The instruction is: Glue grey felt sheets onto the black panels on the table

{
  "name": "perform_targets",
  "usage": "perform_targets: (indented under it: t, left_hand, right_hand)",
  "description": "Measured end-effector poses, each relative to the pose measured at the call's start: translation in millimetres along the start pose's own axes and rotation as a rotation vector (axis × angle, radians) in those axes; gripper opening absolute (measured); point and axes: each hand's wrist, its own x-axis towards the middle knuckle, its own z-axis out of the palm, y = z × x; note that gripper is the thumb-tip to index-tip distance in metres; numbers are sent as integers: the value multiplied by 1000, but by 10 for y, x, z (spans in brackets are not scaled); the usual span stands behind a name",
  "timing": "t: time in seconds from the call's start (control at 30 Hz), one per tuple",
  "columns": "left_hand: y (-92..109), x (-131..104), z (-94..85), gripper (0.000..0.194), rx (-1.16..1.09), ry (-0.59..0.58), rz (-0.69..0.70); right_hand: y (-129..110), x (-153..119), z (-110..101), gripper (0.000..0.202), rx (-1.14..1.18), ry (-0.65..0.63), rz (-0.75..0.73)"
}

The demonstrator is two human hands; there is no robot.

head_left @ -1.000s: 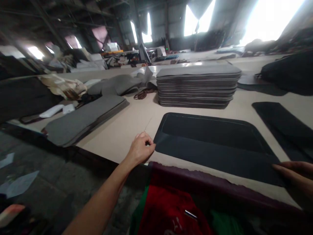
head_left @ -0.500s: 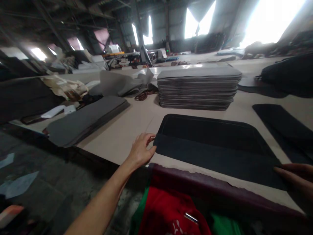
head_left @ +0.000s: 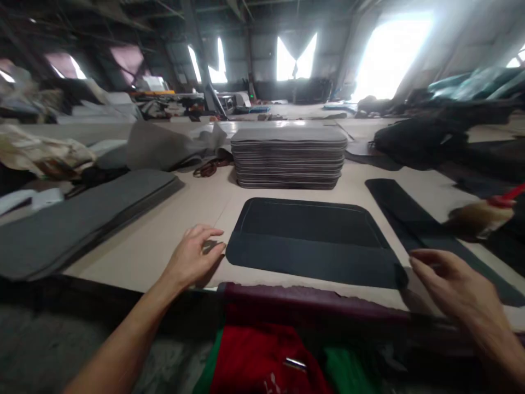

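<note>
A dark panel with rounded upper corners lies on the pale table, a second dark strip flat across its near half. Thin light lines run along its upper edges. My left hand is just off the panel's left end, thumb and fingers apart, holding nothing. To the right of the near right corner hovers my right hand, its fingers loosely curved with a gap to the thumb and nothing visible between them. Another dark piece lies slanting beyond the panel's right side.
A tall stack of grey panels stands behind the dark panel. Grey sheets lie piled at the left. A brush-like tool with a red part is at the right. Maroon material hangs along the near edge.
The view has turned to the right. Both hands have come away from the ends of the dark panel, and the brush-like tool has come into view.
</note>
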Motion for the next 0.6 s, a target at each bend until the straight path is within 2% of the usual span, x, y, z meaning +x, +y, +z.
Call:
perform_targets:
  t: [0.03,0.1,0.2,0.3,0.37,0.43,0.53,0.6]
  left_hand:
    - [109,26,-8,35,14,36,48]
    - [403,74,45,38,-8,-13,210]
    - [880,104,275,54,-30,-277,422]
    - [1144,80,528,71,33,-515,456]
    - [1147,46,619,72,76,-567,423]
    - [1042,5,627,70,112,-565,398]
    - [767,-69,535,68,177,-531,379]
    - [539,-124,457,66,217,-502,378]
  right_hand:
    - [-154,-52,-4,37,67,-28,-15]
    - [-509,-160,59,42,183,-61,-227]
    - [-1021,-310,273,47,179,-212,-560]
    - [-1289,-426,461,54,22,-386,-706]
    - [-1302,-479,494,59,-73,-433,-703]
    - [-1222,-518,451,65,-129,-439,-671]
    - [-1000,-575,338,72,-172,-417,-603]
    - [-800,-625,302,74,-198,-360,-543]
